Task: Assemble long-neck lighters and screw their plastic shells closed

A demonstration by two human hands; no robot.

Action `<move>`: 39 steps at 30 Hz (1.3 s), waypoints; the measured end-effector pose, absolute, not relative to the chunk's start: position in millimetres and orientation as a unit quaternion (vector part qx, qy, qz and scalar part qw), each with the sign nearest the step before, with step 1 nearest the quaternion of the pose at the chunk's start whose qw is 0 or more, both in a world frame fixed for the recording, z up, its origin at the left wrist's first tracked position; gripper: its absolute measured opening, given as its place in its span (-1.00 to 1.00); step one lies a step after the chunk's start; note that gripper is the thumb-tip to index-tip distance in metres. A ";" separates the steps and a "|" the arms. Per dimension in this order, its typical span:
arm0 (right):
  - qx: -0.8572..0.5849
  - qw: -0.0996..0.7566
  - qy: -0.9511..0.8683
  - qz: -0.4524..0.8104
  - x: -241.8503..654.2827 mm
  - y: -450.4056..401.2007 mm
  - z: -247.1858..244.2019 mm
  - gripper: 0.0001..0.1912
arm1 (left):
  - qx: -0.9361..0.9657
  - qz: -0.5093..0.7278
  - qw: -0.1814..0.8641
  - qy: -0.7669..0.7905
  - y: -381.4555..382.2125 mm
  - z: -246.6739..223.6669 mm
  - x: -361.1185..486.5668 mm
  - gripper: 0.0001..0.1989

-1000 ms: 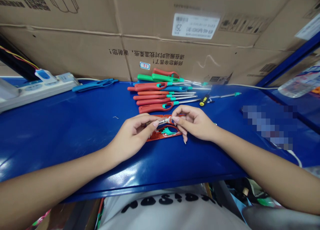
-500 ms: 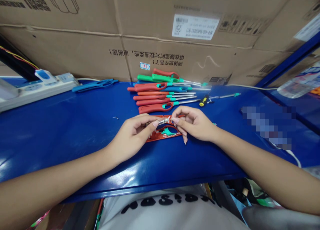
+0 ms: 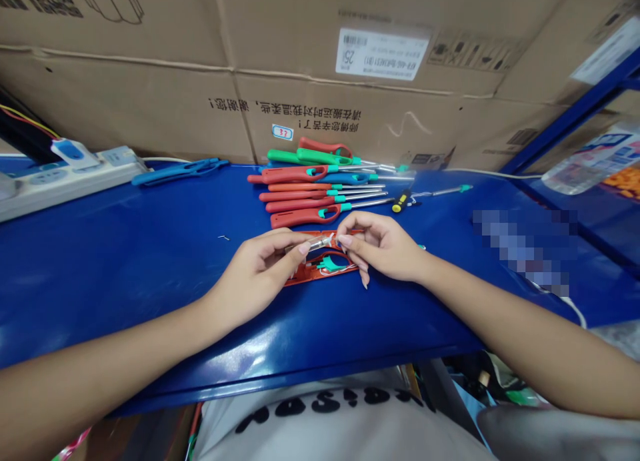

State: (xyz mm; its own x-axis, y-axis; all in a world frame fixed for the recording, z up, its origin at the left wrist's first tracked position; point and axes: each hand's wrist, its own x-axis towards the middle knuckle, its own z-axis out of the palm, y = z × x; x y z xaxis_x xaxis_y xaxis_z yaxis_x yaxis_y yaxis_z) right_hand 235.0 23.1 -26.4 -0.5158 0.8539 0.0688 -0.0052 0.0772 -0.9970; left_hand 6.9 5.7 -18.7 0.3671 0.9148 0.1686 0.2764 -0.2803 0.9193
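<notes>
My left hand (image 3: pixel 263 264) is closed around a clear fuel tank (image 3: pixel 319 243) with a metal-looking part at its right end. My right hand (image 3: pixel 385 247) pinches right beside that end, at a thin white piece (image 3: pixel 331 238); exactly what sits between the fingertips is hidden. Under both hands lies an opened orange lighter casing (image 3: pixel 305 275), its two halves spread on the blue table. In the near half sit a green trigger (image 3: pixel 331 264) and thin white wire. The fingers cover parts of both halves.
Behind the hands lies a row of long-necked lighters (image 3: pixel 300 215), red, orange, green and blue. A yellow-black screwdriver (image 3: pixel 401 201) and a loose metal nozzle (image 3: pixel 445 191) lie right of them. A power strip (image 3: pixel 95 174), blue casing (image 3: pixel 180 172) and cardboard boxes (image 3: pixel 295 41) stand around.
The view has shifted slightly, so everything appears a little further left. Both hands keep nearly the same pose around the tank.
</notes>
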 end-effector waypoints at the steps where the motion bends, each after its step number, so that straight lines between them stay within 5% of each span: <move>1: -0.333 0.362 -0.638 0.592 235.2 23.2 -26.4 -0.77 | 0.708 0.372 0.426 0.422 5.6 -18.8 6.7 -0.78; 39: -0.350 0.353 -0.653 0.572 237.0 22.1 -29.5 -0.77 | 0.740 0.353 0.409 0.401 6.2 -16.9 6.5 -0.77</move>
